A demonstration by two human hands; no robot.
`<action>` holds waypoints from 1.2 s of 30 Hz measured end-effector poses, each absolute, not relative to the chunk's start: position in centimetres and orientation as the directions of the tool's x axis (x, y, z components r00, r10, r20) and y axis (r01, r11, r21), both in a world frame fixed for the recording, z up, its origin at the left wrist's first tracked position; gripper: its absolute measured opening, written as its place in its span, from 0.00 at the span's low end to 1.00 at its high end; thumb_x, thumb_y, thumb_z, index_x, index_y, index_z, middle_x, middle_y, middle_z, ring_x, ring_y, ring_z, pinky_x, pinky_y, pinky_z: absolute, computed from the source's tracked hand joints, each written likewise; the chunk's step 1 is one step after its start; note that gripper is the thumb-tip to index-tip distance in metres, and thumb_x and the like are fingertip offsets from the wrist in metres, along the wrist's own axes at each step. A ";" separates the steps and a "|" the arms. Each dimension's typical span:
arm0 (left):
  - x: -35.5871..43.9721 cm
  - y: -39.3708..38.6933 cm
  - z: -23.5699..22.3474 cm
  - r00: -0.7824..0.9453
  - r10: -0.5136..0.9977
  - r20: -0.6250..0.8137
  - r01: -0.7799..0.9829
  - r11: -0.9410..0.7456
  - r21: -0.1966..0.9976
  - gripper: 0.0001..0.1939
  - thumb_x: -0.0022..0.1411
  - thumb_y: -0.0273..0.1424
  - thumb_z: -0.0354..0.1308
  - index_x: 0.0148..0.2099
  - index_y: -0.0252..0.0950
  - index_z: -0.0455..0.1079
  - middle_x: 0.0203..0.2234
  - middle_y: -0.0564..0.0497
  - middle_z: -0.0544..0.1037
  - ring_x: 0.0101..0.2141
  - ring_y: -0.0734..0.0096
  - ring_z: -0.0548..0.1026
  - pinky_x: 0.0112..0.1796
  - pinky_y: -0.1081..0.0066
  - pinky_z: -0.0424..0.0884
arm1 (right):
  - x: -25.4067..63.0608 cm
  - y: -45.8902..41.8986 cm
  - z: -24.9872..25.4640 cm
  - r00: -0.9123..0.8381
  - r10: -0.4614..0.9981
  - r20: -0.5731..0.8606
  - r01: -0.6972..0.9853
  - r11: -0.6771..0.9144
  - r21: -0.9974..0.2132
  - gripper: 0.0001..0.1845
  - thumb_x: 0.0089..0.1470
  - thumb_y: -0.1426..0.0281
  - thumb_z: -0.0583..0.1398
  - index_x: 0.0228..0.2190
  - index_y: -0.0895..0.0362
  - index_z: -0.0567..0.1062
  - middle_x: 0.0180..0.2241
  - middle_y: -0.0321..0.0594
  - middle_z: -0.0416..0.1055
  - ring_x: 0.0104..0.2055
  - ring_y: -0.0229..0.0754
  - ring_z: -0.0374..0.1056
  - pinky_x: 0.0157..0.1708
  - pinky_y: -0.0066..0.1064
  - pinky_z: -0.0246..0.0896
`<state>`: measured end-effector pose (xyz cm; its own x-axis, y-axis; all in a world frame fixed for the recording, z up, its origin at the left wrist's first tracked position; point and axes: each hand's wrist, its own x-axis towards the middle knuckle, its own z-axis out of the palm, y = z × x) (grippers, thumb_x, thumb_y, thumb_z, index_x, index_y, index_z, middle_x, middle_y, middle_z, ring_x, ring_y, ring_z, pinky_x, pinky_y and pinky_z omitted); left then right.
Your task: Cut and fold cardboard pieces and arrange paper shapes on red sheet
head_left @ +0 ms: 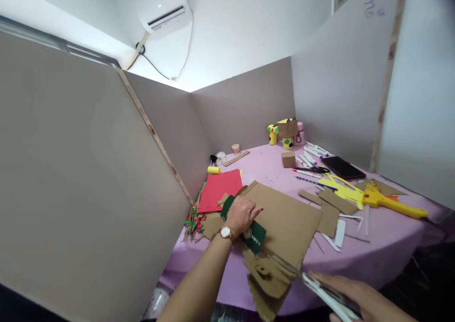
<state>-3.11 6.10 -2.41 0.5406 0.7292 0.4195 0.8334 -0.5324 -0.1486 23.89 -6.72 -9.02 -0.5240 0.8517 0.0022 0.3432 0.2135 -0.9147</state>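
My left hand [243, 213], with a watch on its wrist, has bent fingers gripping the cardboard where a dark green printed part [254, 237] meets the brown. A wide brown cardboard sheet [284, 213] lies flat on the table to its right. In the lower right, my right hand [355, 291] is closed around a white-handled utility knife [327, 293]. The metal blade points left, along the near edge of the cardboard. Torn, folded brown cardboard [270, 277] hangs below the blade, over the table's front edge. My right fingertips are partly hidden by the handle.
Red paper [220, 189] and scraps [195, 222] lie on the left. At right are cardboard offcuts [329, 218], a yellow glue gun [391, 202], a phone [343, 167], black scissors [316, 169] and markers [308, 158]. Behind stand yellow mushroom-shaped crafts [273, 135] and a small box [288, 159]. Partitions [245, 109] surround the pink-covered table [384, 255].
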 end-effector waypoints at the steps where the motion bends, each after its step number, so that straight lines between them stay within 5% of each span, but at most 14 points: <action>1: -3.1 6.1 -2.0 0.541 0.723 0.430 0.834 -0.528 -0.162 0.22 0.64 0.42 0.39 0.25 0.37 0.65 0.22 0.50 0.71 0.29 0.69 0.68 0.35 0.68 0.59 | 24.1 -6.4 -9.2 -0.490 0.871 0.034 0.403 0.261 -0.877 0.26 0.46 0.61 0.61 0.49 0.52 0.72 0.48 0.47 0.72 0.51 0.57 0.64 0.50 0.39 0.57; 8: -2.1 5.0 -1.7 0.439 0.680 0.587 0.890 -0.418 -0.182 0.22 0.65 0.38 0.40 0.23 0.37 0.65 0.19 0.49 0.72 0.24 0.69 0.68 0.28 0.68 0.54 | 25.5 -4.6 -9.0 -0.474 0.871 0.128 0.702 0.462 -0.541 0.32 0.46 0.75 0.55 0.55 0.49 0.64 0.45 0.48 0.70 0.48 0.53 0.65 0.47 0.41 0.59; 21: -0.6 4.4 -5.3 0.381 0.653 0.654 0.914 -0.374 -0.159 0.22 0.64 0.38 0.45 0.20 0.37 0.63 0.15 0.53 0.71 0.20 0.73 0.68 0.25 0.69 0.52 | 21.5 -3.3 -7.6 -0.611 0.791 0.035 0.768 0.603 -0.214 0.36 0.40 0.79 0.55 0.54 0.52 0.61 0.39 0.53 0.66 0.40 0.59 0.63 0.38 0.47 0.54; 30: -0.4 4.1 -5.3 0.356 0.626 0.694 0.922 -0.358 -0.149 0.20 0.63 0.37 0.46 0.21 0.37 0.65 0.15 0.53 0.71 0.20 0.72 0.69 0.26 0.68 0.53 | 21.3 -2.7 -8.1 -0.653 0.757 0.034 0.753 0.653 -0.078 0.30 0.42 0.77 0.55 0.50 0.55 0.63 0.33 0.50 0.70 0.31 0.54 0.69 0.26 0.34 0.48; 36: -0.6 3.9 -5.5 0.345 0.599 0.722 0.925 -0.350 -0.152 0.19 0.63 0.36 0.47 0.20 0.37 0.64 0.15 0.53 0.71 0.20 0.72 0.69 0.26 0.69 0.54 | 21.8 -2.8 -9.0 -0.675 0.731 0.098 0.721 0.682 -0.125 0.30 0.40 0.78 0.54 0.49 0.54 0.64 0.31 0.45 0.71 0.30 0.49 0.69 0.25 0.31 0.46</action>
<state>-0.61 3.94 -5.50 0.3453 0.5993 0.7223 0.9245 -0.3496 -0.1519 21.82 -2.78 -9.03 -0.6752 0.7312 0.0975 0.7206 0.6820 -0.1250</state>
